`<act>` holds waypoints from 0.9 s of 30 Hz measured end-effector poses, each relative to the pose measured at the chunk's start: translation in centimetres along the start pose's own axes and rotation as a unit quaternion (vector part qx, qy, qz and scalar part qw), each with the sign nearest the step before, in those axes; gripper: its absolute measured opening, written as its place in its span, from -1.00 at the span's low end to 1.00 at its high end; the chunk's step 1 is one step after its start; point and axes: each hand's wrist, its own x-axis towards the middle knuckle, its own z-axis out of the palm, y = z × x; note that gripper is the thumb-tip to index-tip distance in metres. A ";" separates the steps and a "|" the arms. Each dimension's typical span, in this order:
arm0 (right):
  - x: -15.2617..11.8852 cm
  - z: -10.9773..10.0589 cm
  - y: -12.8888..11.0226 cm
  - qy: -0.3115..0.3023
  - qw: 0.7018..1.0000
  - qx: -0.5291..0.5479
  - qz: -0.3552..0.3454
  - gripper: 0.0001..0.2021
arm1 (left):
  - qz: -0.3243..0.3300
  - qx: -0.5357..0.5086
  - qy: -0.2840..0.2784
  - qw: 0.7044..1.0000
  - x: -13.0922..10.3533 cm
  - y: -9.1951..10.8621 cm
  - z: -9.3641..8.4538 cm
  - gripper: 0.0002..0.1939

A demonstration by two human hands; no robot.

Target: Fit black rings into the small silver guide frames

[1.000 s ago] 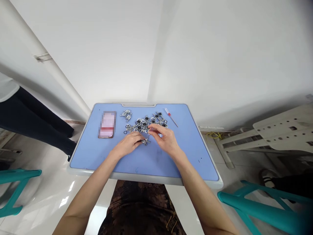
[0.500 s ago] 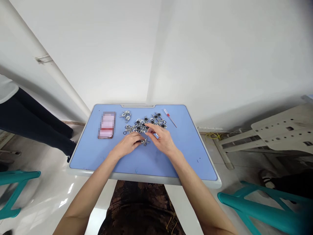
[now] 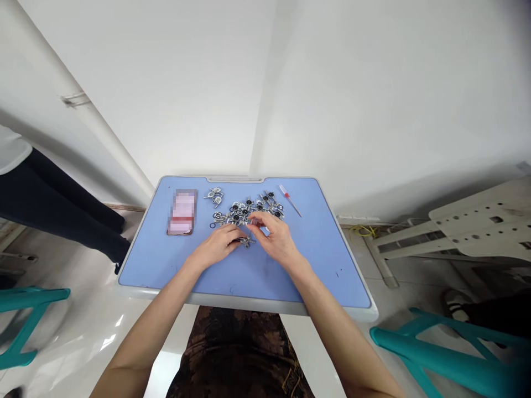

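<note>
My left hand rests low over the blue table, its fingers closed on a small silver metal fitting. Opposite it, my right hand pinches the clear handle of what looks like a small screwdriver, its thin shaft pointing down at that fitting. Fingers hide much of both. Just beyond the hands lies a pile of similar metal fittings, several carrying black round caps or rings. A loose black ring is at the pile's left.
A phone with a blurred screen lies at the left. A few fittings sit apart at the back. Another screwdriver, red and clear handled, lies back right. Teal stools flank the table; a person's legs stand at left.
My right fingers have curled in a little around the clear handle, the index finger drawing back from the pile. My left hand holds the fitting in the same place.
</note>
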 end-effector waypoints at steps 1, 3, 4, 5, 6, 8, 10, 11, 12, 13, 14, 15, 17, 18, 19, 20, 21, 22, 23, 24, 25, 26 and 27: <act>0.0 0.0 0.0 0.005 1.000 0.000 0.003 -0.87 | -0.003 0.000 0.001 1.000 0.0 0.1 0.0 -0.79; -0.1 -0.1 0.1 0.012 1.000 0.004 0.009 -0.87 | -0.012 -0.002 0.004 1.000 0.0 0.3 0.0 -0.76; -0.1 -0.1 0.1 0.015 1.000 0.006 0.011 -0.87 | -0.018 -0.004 0.005 1.000 -0.1 0.4 -0.1 -0.74; -0.1 -0.1 0.1 0.017 1.000 0.008 0.013 -0.87 | -0.023 -0.005 0.006 1.000 -0.1 0.5 -0.1 -0.72; -0.2 -0.2 0.2 0.018 1.000 0.009 0.013 -0.87 | -0.028 -0.007 0.007 1.000 -0.1 0.6 -0.1 -0.70; -0.2 -0.2 0.2 0.016 1.000 0.007 0.010 -0.88 | -0.037 -0.007 0.006 0.999 -0.1 0.7 0.0 -0.69; -0.2 -0.2 0.1 0.015 1.000 0.002 0.005 -0.88 | -0.040 -0.002 0.006 0.999 0.1 0.7 0.1 -0.73; -0.2 -0.2 0.1 0.014 1.000 0.000 0.003 -0.88 | -0.041 0.001 0.006 0.999 0.1 0.6 0.2 -0.75; -0.2 -0.2 0.0 0.015 1.000 -0.002 0.002 -0.88 | -0.040 0.002 0.006 0.999 0.2 0.5 0.3 -0.78; -0.2 -0.1 0.0 0.016 1.000 -0.003 0.001 -0.87 | -0.040 0.003 0.007 0.999 0.3 0.4 0.4 -0.81; -0.2 0.0 -0.1 0.018 1.000 -0.003 0.001 -0.86 | -0.040 0.002 0.008 0.999 0.4 0.3 0.5 -0.84; -0.2 0.0 -0.1 0.018 1.000 -0.004 0.000 -0.85 | -0.039 0.000 0.009 0.999 0.4 0.2 0.5 -0.86; -0.1 0.1 -0.1 0.013 1.000 -0.009 -0.006 -0.83 | -0.039 -0.002 0.011 0.999 0.5 0.1 0.6 -0.90; -0.1 0.1 -0.1 0.008 1.000 -0.012 -0.009 -0.83 | -0.039 -0.001 0.011 0.999 0.6 0.1 0.6 -0.91; -0.1 0.0 -0.1 0.003 1.000 -0.016 -0.012 -0.82 | -0.040 0.000 0.011 0.999 0.6 0.1 0.6 -0.91; -0.1 -0.2 -0.2 -0.002 1.000 -0.018 -0.014 -0.81 | -0.042 -0.001 0.011 0.999 0.6 0.1 0.6 -0.91; 0.0 -0.3 -0.2 -0.009 1.000 -0.017 -0.013 -0.80 | -0.045 -0.003 0.011 0.999 0.6 0.2 0.5 -0.91; 0.0 -0.6 -0.2 -0.015 1.000 -0.011 -0.012 -0.78 | -0.049 -0.006 0.010 0.999 0.6 0.2 0.5 -0.91; 0.0 -0.8 -0.3 -0.021 1.000 -0.002 -0.008 -0.75 | -0.054 -0.011 0.008 0.998 0.7 0.3 0.4 -0.90; 0.0 -1.0 -0.3 -0.027 1.000 0.008 -0.005 -0.73 | -0.058 -0.014 0.006 0.998 0.7 0.4 0.3 -0.90; 0.0 -1.1 -0.3 -0.032 0.999 0.019 0.000 -0.72 | -0.063 -0.016 0.005 0.998 0.7 0.4 0.3 -0.91; 0.0 -1.2 -0.3 -0.034 0.999 0.028 0.004 -0.71 | -0.067 -0.016 0.004 0.998 0.7 0.5 0.2 -0.91; 0.0 -1.2 -0.2 -0.033 0.999 0.032 0.006 -0.71 | -0.070 -0.015 0.003 0.997 0.7 0.6 0.2 -0.91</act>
